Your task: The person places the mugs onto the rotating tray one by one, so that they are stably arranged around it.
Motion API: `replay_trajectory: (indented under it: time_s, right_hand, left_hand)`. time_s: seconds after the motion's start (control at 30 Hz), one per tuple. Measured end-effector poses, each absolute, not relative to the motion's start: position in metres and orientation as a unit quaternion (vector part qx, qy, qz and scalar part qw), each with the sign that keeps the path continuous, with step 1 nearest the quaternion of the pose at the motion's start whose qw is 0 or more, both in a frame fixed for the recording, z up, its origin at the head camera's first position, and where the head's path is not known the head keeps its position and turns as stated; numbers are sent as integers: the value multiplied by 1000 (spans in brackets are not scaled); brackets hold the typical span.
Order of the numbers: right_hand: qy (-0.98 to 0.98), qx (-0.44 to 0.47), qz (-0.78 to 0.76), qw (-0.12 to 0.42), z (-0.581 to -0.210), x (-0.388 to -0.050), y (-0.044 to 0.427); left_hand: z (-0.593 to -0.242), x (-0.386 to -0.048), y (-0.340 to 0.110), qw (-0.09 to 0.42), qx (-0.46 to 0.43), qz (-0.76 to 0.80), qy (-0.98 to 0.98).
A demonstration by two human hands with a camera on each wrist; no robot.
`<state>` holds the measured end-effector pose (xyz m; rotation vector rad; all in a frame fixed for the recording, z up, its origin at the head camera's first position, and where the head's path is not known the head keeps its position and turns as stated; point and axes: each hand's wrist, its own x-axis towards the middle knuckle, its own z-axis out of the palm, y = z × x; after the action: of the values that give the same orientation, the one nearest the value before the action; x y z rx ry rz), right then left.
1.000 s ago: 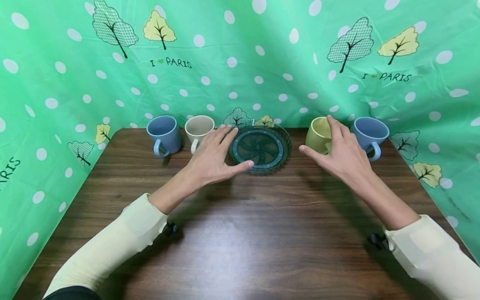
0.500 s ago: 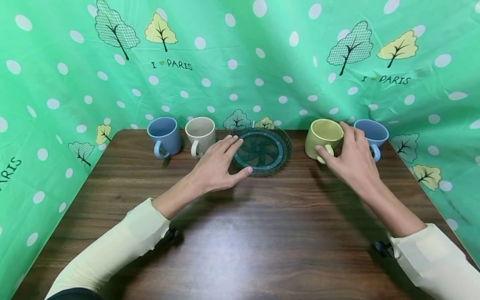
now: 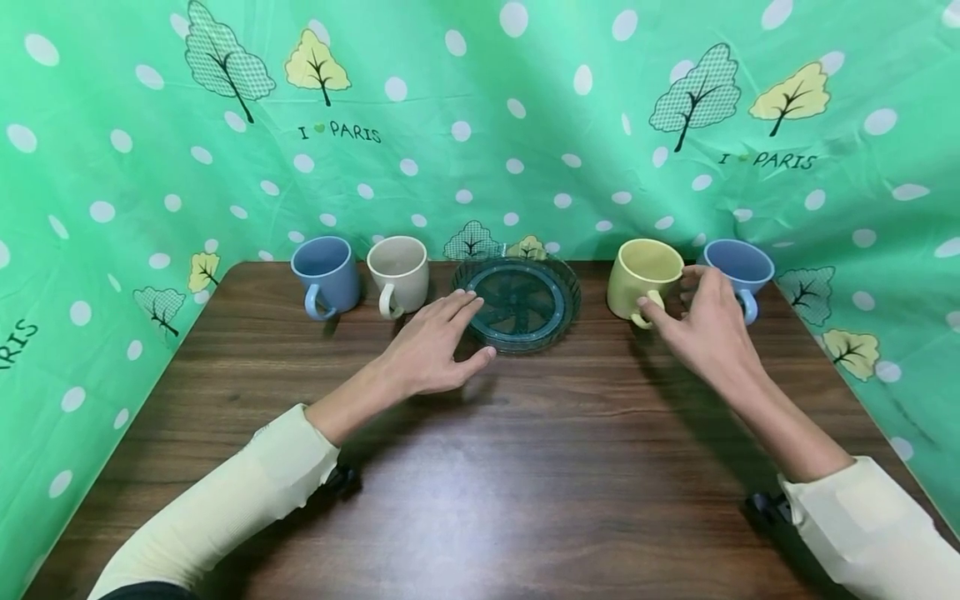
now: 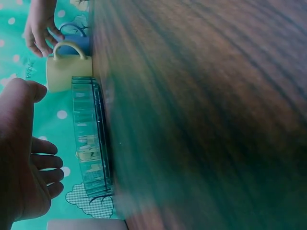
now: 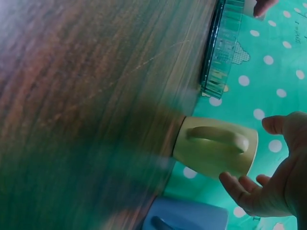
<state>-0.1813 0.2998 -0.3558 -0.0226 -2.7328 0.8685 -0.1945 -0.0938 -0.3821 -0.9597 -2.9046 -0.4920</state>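
Observation:
A yellow-green mug (image 3: 647,275) stands upright on the table, its handle toward the front. Beside its right side is my right hand (image 3: 708,329), thumb in front of the handle in the head view. In the right wrist view the thumb is apart from the yellow mug (image 5: 216,163) and the loosely bent fingers are close to its rim; contact cannot be told. My left hand (image 3: 427,346) hovers at the front left of a dark green clear glass dish (image 3: 517,342), fingers extended, holding nothing. The left wrist view shows the glass dish (image 4: 88,139) beyond that hand.
At the right a blue mug (image 3: 738,262) stands just beyond my right hand. A beige mug (image 3: 397,271) and another blue mug (image 3: 326,275) are left of the dish. A green dotted curtain (image 3: 465,100) hangs behind the wooden table (image 3: 487,483).
My right hand has moved from in front of the yellow mug's rim rightward and down to its right side, its fingers more bent. My left hand has lowered slightly toward the front.

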Motion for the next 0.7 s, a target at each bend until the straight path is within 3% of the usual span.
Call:
replay_trajectory:
  time_s: [0.7]
  right_hand:
    - [-933, -68, 351, 30, -363, -182, 308]
  left_hand:
    - [-397, -190, -101, -17, -337, -146, -930]
